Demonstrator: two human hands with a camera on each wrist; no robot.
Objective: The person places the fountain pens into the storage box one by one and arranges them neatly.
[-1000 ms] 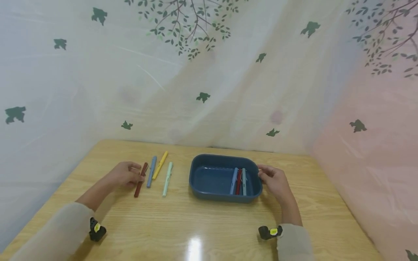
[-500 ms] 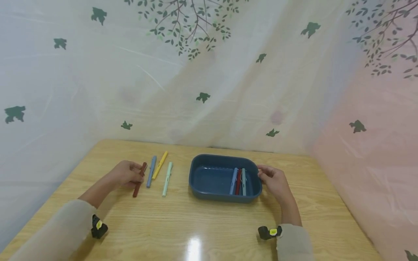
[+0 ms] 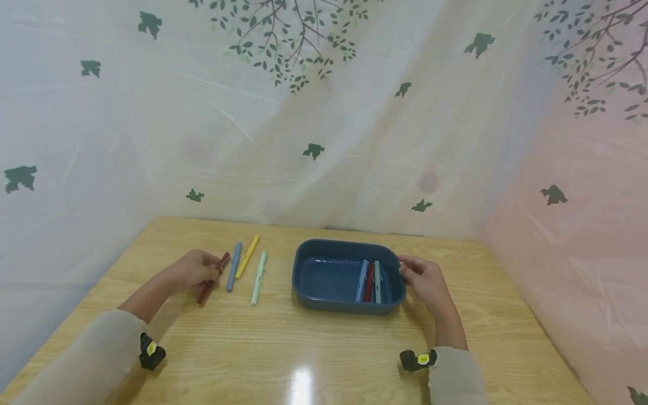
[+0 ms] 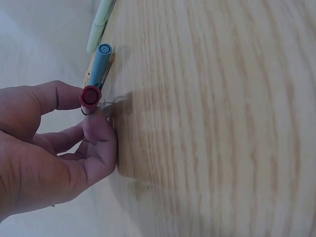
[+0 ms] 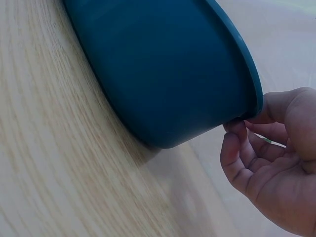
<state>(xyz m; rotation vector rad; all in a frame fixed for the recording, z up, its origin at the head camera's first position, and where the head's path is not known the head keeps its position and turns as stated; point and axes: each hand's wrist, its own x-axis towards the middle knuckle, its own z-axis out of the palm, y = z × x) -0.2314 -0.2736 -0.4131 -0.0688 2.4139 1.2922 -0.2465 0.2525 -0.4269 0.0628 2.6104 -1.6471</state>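
My left hand (image 3: 194, 271) pinches a dark red pen (image 3: 205, 293) between thumb and fingers, at the left of the table. In the left wrist view the round end of this red pen (image 4: 90, 97) faces the camera, with the fingertips close to the wood. Just right of it lie a blue pen (image 3: 234, 267), a yellow pen (image 3: 247, 257) and a mint green pen (image 3: 259, 279). My right hand (image 3: 429, 284) holds the right end of a dark blue box (image 3: 324, 306) by its rim. Thumb and fingers grip that rim in the right wrist view.
Inside the box, toward its right end, a blue pen (image 3: 361, 280), a red pen (image 3: 369, 282) and a grey-green pen (image 3: 377, 283) lie side by side. A patterned curtain (image 3: 253, 140) hangs behind the wooden table (image 3: 243, 354).
The dark red pen has turned in my left hand, its near end swinging left so that it slants more. My right hand and the box stay where they were.
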